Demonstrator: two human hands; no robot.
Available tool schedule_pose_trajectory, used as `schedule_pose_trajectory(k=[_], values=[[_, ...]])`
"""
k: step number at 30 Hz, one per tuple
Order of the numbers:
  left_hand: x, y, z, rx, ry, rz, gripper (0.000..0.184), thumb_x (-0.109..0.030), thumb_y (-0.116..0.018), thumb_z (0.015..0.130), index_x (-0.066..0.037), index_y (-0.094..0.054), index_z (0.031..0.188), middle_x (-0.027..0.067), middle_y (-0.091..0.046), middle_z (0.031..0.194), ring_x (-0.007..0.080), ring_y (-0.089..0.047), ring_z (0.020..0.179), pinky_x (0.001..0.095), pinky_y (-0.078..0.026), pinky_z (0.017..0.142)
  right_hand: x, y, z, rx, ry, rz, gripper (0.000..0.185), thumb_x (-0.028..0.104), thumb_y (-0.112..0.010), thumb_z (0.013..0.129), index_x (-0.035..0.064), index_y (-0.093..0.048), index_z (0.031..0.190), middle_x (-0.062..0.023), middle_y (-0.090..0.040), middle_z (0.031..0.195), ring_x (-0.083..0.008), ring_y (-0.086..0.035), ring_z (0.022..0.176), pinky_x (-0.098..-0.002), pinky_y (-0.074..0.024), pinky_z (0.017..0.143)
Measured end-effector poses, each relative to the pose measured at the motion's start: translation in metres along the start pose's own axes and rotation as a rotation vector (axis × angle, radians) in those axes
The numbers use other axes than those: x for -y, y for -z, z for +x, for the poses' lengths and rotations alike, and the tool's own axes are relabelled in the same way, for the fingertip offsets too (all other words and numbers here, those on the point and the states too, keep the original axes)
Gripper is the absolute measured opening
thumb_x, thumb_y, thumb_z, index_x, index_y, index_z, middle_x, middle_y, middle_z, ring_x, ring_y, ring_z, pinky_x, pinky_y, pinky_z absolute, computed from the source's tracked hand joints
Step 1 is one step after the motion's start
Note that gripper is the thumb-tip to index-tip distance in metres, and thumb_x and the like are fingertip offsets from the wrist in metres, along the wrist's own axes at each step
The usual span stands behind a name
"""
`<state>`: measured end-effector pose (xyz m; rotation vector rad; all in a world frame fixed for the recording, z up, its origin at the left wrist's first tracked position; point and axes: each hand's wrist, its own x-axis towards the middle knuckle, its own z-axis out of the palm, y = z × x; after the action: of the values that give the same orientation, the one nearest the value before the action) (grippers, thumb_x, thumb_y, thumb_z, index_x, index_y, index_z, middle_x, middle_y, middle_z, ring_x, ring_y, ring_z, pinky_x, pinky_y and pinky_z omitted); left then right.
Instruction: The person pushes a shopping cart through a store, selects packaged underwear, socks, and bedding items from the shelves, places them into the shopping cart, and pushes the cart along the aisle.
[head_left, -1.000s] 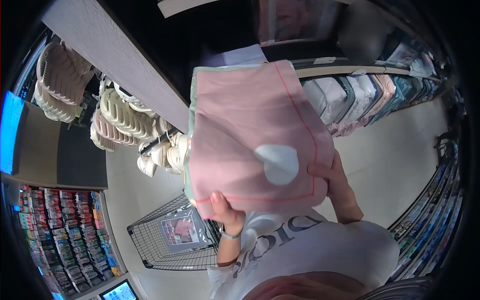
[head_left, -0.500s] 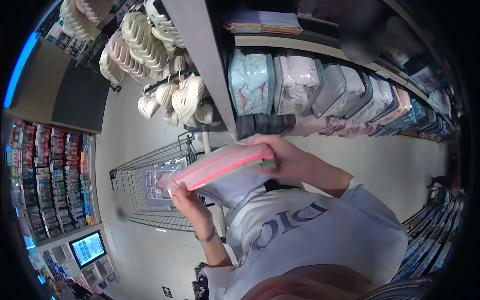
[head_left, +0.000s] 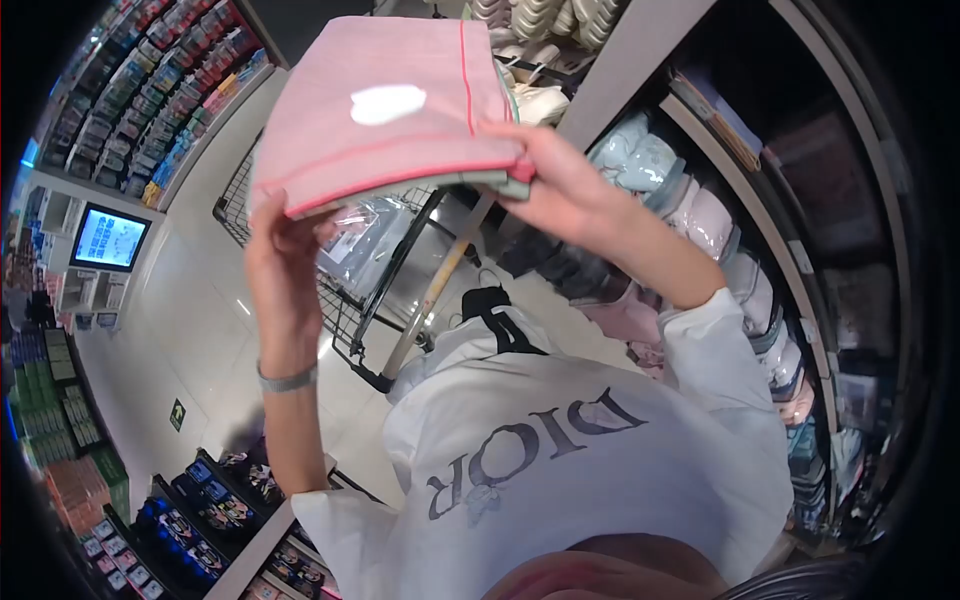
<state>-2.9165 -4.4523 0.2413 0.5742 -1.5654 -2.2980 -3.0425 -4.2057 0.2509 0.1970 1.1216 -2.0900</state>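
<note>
Held up in front of me is a flat, folded pink fabric item (head_left: 330, 90) with bright pink edging, a white patch on its face and a green-grey layer along its lower edge. My left hand (head_left: 285, 235) grips its near left corner, fingers curled underneath. At the near right corner, my right hand (head_left: 560, 180) pinches the edge, thumb on top. Exactly what kind of item it is, I cannot tell. Below it, a wire shopping cart (head_left: 235, 200) is partly hidden; a clear plastic package (head_left: 365, 240) lies inside.
To my right, a shelf holds several bagged bedding packs (head_left: 700, 215). Pale clogs (head_left: 590, 20) hang beyond the cart. On the left are racks of small packages (head_left: 150, 90) and a lit screen (head_left: 110, 238). Display trays (head_left: 215, 500) stand at lower left.
Both hands have raised the pink fabric item away from me and tilted it, so its broad face with the white patch now shows. My view has turned, shifting the cart and shelves.
</note>
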Motion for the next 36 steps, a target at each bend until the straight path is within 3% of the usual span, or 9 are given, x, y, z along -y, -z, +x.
schedule_pose_trajectory(k=[2,5,10,19,21,24,27,31,36], values=[[0.082,0.037,-0.035,-0.076,0.243,-0.168,0.030,-0.029,-0.061,0.101,-0.007,-0.061,0.121,0.0032,-0.073,0.101,0.0165,-0.070,0.088,0.0290,-0.053,0.079,-0.084,0.072,0.027,-0.073,-0.204,-0.110,0.031,0.022,-0.057,0.104,0.0026,-0.060,0.129,-0.0067,-0.070,0.120,-0.0175,-0.069,0.109,-0.0377,-0.0534,0.100],[0.179,0.067,-0.103,-0.256,0.541,-0.137,0.029,-0.026,-0.062,0.100,-0.004,-0.062,0.119,0.0066,-0.075,0.106,0.0205,-0.075,0.100,0.0292,-0.052,0.083,-0.159,0.149,0.018,-0.295,-0.688,-0.010,0.027,0.014,-0.057,0.103,0.0090,-0.063,0.129,-0.0032,-0.070,0.119,-0.0151,-0.068,0.105,-0.0345,-0.0541,0.097],[0.199,0.054,-0.141,-0.411,0.505,-0.097,0.028,-0.026,-0.066,0.098,0.000,-0.073,0.107,0.0041,-0.073,0.099,0.0103,-0.064,0.089,0.0251,-0.048,0.079,-0.184,0.158,-0.020,-0.213,-0.546,-0.008,0.028,0.015,-0.059,0.103,0.0046,-0.062,0.128,-0.0099,-0.069,0.120,-0.0186,-0.069,0.107,-0.0347,-0.0557,0.096],[0.195,0.059,-0.131,-0.635,0.399,-0.648,0.058,-0.036,-0.054,0.104,-0.001,-0.043,0.148,0.0194,-0.059,0.137,0.0290,-0.063,0.125,0.0502,-0.055,0.103,-0.113,0.155,-0.031,-0.144,-0.386,-0.093,0.046,0.022,-0.065,0.099,-0.0041,-0.056,0.136,-0.0159,-0.066,0.127,-0.0215,-0.066,0.117,-0.0349,-0.0517,0.102],[0.200,0.061,-0.114,-0.348,0.459,-0.775,0.072,-0.055,-0.046,0.106,0.000,-0.041,0.151,0.0211,-0.052,0.148,0.0313,-0.052,0.138,0.0473,-0.045,0.113,-0.105,0.192,-0.032,0.127,0.074,-0.788,0.052,0.018,-0.066,0.093,-0.0051,-0.053,0.138,-0.0161,-0.063,0.131,-0.0240,-0.064,0.119,-0.0345,-0.0503,0.103],[0.256,0.074,-0.086,-0.155,0.628,-0.819,0.077,-0.061,-0.038,0.108,0.001,-0.038,0.153,0.0175,-0.049,0.155,0.0270,-0.048,0.143,0.0408,-0.037,0.119,-0.072,0.206,0.010,-0.043,-0.495,-0.086,0.063,0.013,-0.068,0.087,-0.0058,-0.048,0.144,-0.0175,-0.062,0.134,-0.0256,-0.063,0.122,-0.0358,-0.0497,0.105],[0.260,0.039,-0.048,-0.238,0.628,-0.815,0.069,-0.054,-0.040,0.110,0.000,-0.040,0.152,0.0170,-0.051,0.152,0.0249,-0.047,0.143,0.0415,-0.037,0.120,-0.060,0.226,0.042,0.015,-0.667,-0.127,0.071,0.012,-0.071,0.083,-0.0055,-0.046,0.147,-0.0182,-0.062,0.134,-0.0257,-0.062,0.124,-0.0380,-0.0492,0.107],[0.220,-0.012,-0.036,-0.476,0.745,-0.359,0.052,-0.030,-0.064,0.099,-0.003,-0.051,0.141,0.0123,-0.064,0.132,0.0263,-0.062,0.123,0.0434,-0.049,0.108,-0.033,0.226,0.053,0.194,-0.664,-0.184,0.084,0.014,-0.074,0.081,-0.0047,-0.037,0.154,-0.0181,-0.057,0.141,-0.0266,-0.059,0.129,-0.0394,-0.0489,0.106],[0.214,-0.039,-0.025,-0.712,0.808,-0.660,0.044,-0.023,-0.068,0.090,-0.004,-0.060,0.129,0.0124,-0.067,0.120,0.0278,-0.067,0.107,0.0428,-0.055,0.097,-0.025,0.227,0.087,0.078,-0.719,0.004,0.079,0.013,-0.071,0.081,-0.0040,-0.040,0.151,-0.0174,-0.059,0.139,-0.0251,-0.061,0.125,-0.0371,-0.0509,0.103]])
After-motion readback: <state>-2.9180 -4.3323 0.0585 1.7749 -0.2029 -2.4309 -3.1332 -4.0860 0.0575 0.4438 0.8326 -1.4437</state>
